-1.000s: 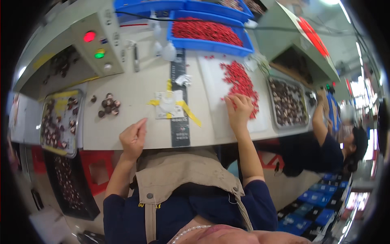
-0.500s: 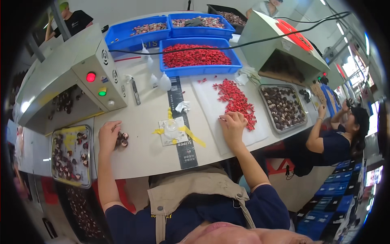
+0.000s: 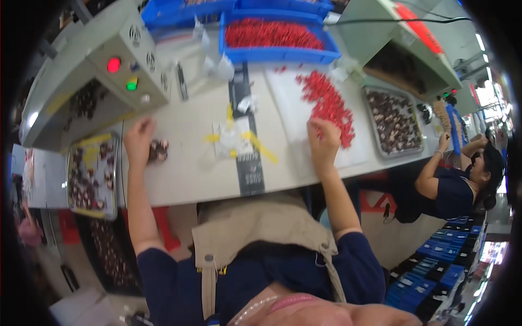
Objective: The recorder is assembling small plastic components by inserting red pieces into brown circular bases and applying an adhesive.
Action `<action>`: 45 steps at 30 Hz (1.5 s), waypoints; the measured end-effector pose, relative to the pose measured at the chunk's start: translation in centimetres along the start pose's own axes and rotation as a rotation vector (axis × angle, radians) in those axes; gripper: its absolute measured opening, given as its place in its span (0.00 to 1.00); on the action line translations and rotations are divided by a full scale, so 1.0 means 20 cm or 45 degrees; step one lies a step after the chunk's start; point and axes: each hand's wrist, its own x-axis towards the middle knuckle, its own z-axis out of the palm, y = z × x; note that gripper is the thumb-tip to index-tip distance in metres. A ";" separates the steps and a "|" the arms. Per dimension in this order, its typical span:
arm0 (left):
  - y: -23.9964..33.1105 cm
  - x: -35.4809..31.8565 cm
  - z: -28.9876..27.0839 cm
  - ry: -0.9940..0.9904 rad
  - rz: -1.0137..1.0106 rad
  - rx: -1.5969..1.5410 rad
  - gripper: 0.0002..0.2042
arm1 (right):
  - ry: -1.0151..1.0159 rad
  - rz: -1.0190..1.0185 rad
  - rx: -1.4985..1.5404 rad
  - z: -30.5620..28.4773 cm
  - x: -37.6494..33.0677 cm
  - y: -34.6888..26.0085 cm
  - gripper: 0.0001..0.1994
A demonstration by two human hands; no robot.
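Head view: left hand [image 3: 139,142] at left-centre of frame, fingers curled down on a small cluster of dark parts [image 3: 158,150] on the white table [image 3: 185,174]; can't tell if it's gripping any. Right hand [image 3: 323,142] at centre-right, fingers bent onto the lower edge of the red parts pile [image 3: 326,103]; grip unclear too. Metal tray [image 3: 91,175] lower left of the left hand.
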 end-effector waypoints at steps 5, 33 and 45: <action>0.12 -0.18 0.08 0.183 -0.249 -0.710 0.12 | -0.086 0.089 0.095 0.04 0.00 0.00 0.06; 0.40 -0.64 0.44 -0.645 -0.498 -1.642 0.17 | -0.545 0.540 0.702 0.11 0.06 -0.24 0.02; 0.28 -0.65 0.41 -0.729 -0.688 -1.776 0.18 | -0.861 0.050 0.368 0.36 0.22 -0.58 0.03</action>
